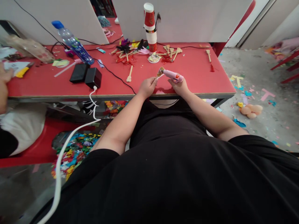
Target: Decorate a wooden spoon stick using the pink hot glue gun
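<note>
My right hand (181, 87) grips a pink hot glue gun (171, 75), its nozzle pointing left. In my left hand (148, 87) a thin pale stick (159, 76) is pinched between the fingers. The glue gun's brownish tip meets the stick's upper end, and I cannot make out whether they touch. Just behind them sits a small white dish (154, 58) with pale residue. To the left, a small wooden stick with a bone-shaped end (129, 75) lies by itself. More such sticks with red tassels (171, 54) are heaped beyond the dish.
Stacked paper cups (149, 18) stand at the back by the partition. On the left are a plastic bottle (76, 45), black boxes (93, 77) with a white cable, and another person's hand (5, 74). A tasselled stick (209, 56) lies right. Paper scraps litter the floor.
</note>
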Available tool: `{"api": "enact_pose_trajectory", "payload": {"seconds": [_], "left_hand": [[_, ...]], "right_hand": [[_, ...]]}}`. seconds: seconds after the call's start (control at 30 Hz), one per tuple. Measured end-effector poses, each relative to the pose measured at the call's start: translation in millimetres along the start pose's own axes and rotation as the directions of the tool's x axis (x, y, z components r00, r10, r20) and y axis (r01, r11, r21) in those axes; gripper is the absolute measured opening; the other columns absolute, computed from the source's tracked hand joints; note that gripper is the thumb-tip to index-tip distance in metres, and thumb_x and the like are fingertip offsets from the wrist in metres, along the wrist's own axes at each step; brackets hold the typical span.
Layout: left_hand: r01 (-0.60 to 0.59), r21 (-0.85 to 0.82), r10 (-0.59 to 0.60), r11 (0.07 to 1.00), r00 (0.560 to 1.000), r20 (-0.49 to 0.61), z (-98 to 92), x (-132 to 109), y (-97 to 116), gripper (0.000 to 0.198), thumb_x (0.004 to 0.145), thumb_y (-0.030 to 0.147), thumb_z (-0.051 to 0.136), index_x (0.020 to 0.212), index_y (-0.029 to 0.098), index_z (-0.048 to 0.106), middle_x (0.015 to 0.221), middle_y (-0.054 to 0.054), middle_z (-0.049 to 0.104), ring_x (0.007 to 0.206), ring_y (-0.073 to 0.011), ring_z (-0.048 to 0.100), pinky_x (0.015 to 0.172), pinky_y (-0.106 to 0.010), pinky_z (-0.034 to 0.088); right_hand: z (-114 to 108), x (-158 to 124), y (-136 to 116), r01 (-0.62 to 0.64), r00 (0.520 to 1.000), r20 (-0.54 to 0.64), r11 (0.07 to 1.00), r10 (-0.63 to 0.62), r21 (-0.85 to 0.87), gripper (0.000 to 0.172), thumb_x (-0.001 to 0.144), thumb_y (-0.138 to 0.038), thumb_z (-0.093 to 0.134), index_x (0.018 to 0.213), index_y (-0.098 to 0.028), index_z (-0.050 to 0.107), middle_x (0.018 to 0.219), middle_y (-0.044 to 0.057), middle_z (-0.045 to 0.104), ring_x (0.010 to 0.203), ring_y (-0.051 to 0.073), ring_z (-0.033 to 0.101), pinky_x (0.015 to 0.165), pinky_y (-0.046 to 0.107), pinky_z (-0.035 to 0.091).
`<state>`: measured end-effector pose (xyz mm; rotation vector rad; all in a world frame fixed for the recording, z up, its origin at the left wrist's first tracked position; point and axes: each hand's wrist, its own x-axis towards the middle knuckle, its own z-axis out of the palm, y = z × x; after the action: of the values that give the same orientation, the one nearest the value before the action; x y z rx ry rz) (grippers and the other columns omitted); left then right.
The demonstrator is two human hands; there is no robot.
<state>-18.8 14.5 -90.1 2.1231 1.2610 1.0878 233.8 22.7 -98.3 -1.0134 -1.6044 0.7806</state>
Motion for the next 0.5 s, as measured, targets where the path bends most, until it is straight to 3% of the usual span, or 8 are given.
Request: {"api": "enact_pose_trajectory", "payload": {"seconds": [0.13, 0.5], "left_hand": [[0.006, 0.029, -0.006, 1.0, 1.0, -0.015, 0.1, -0.5, -0.2, 0.046, 0.116, 0.058, 0.052, 0.083, 0.025, 0.057, 0.077, -0.006, 0.066, 0.075, -0.0227, 0.062, 0.075, -0.039, 0.042], [0.024, 0.08, -0.021, 0.997, 0.999, -0.032, -0.5, 1.4, -4.8, 0.047, 0.117, 0.057, 0.05, 0.088, 0.024, 0.065, 0.083, -0.009, 0.074, 0.083, -0.0259, 0.071, 0.08, -0.04, 0.05]], "right_hand": [[-1.8, 1.5, 0.7, -0.044, 0.999, 0.0, 0.999, 0.044, -0.007, 0.052, 0.09, -0.06, 0.084, 0.124, -0.021, 0.082, 0.117, 0.011, 0.087, 0.122, 0.038, 0.083, 0.113, 0.055, 0.069], [-2.1, 6.9, -2.4, 0.045, 0.992, 0.114, 0.998, -0.05, 0.05, 0.055, 0.092, -0.049, 0.081, 0.138, -0.018, 0.083, 0.146, 0.014, 0.086, 0.144, 0.037, 0.079, 0.133, 0.054, 0.056]]}}
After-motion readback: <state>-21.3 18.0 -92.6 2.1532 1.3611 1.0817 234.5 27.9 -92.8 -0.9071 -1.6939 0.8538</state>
